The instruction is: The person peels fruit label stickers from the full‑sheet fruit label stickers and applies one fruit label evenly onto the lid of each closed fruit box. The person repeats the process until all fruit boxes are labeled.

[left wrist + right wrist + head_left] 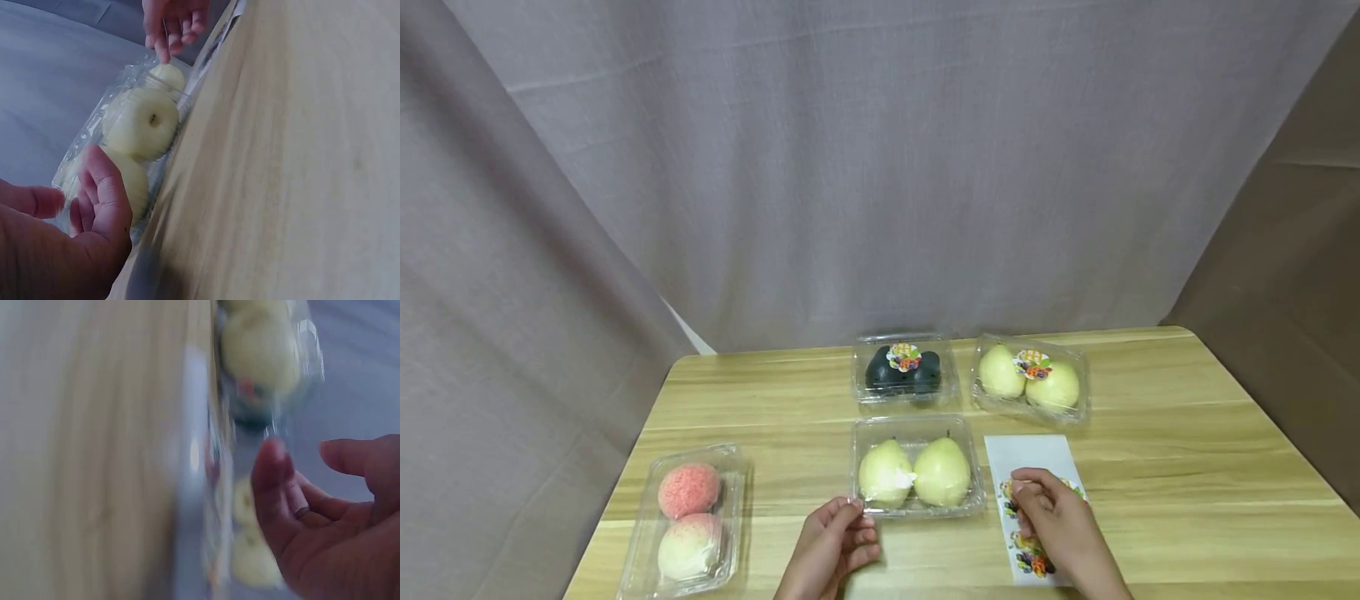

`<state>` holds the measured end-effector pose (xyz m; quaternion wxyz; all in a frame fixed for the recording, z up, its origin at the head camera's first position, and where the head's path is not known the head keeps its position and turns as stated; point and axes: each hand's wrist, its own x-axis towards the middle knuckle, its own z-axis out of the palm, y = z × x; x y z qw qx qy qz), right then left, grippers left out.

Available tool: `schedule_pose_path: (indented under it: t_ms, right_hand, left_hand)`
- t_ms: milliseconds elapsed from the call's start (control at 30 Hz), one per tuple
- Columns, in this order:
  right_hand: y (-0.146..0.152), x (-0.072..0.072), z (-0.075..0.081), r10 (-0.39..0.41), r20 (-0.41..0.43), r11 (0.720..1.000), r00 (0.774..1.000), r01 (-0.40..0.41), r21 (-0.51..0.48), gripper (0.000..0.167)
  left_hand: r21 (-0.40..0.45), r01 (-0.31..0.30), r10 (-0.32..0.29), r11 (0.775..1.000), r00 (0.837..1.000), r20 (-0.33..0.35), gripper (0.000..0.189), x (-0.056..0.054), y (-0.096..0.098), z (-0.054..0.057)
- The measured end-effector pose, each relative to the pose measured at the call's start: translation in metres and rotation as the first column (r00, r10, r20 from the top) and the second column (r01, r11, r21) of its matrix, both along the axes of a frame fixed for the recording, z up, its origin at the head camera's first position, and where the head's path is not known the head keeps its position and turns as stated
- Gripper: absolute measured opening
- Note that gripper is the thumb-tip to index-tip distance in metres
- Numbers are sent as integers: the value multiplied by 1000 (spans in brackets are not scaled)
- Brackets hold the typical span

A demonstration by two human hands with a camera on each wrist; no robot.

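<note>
A clear plastic box [917, 510] with two pale yellow-green pears [942, 472] lies in the middle of the table in the head view. At its near left corner is my left hand [831, 542], thumb tip touching the corner and fingers loosely bent. The left wrist view shows this hand [94, 219] with its thumb and fingers apart beside the box. My right hand [1060, 525] hovers over a white sheet of fruit stickers [1026, 450], covering part of it. In the blurred right wrist view, the right hand [319, 519] has thumb and index finger apart, with nothing visible between them.
Behind stand a clear box of dark fruits [891, 379] and another box of pears [1000, 373], each with a fruit sticker on its lid. A box of two peach-coloured fruits [688, 546] lies at the left. Grey curtains [887, 183] hang behind the wooden table [1187, 467].
</note>
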<state>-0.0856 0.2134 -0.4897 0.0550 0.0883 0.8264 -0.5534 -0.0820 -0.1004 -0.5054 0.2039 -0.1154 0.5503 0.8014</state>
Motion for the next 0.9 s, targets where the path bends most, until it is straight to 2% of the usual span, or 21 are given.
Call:
schedule_pose_path:
  t_ms: [67, 133, 200, 267, 400, 500, 567, 667, 767, 900]
  right_hand:
    - [15, 0, 5, -6, -19, 980, 1000, 10, 198, 36]
    - [29, 1, 8, 7, -33, 928, 999, 6, 373, 43]
    - [41, 1, 8, 21, -26, 869, 999, -6, 494, 52]
    - [48, 1, 6, 31, 20, 825, 999, -37, 563, 65]
    - [49, 2, 1, 50, 139, 760, 989, -128, 637, 97]
    - [43, 2, -2, 64, 155, 717, 986, -154, 680, 114]
    - [38, 1, -3, 72, 139, 690, 988, -150, 708, 117]
    - [33, -1, -3, 61, 148, 678, 987, -149, 720, 111]
    - [30, -4, -3, 56, 162, 674, 985, -157, 722, 99]
    - [31, -10, -1, 59, 180, 687, 982, -171, 706, 88]
  left_hand:
    - [-13, 7, -8, 1000, 1000, -11, 14, 0, 1, 0]
    - [-18, 7, -7, 1000, 1000, -12, 14, 0, 2, 0]
    - [-20, 3, -3, 1000, 1000, -15, 14, 0, 3, 1]
    - [-20, -7, 6, 1000, 1000, -17, 14, 1, 5, 1]
    - [-13, -19, 19, 1000, 1000, -17, 15, 1, 9, 1]
    - [2, 8, -8, 1000, 1000, -9, 19, 3, 11, -1]
    - [12, 51, -51, 999, 999, 0, 22, 5, 13, -4]
    - [11, 141, -141, 990, 990, 9, 22, 10, 16, -6]
    - [-8, 230, -230, 973, 973, -11, 17, 15, 20, -6]
    - [-81, 295, -300, 952, 952, -57, 15, 19, 28, -4]
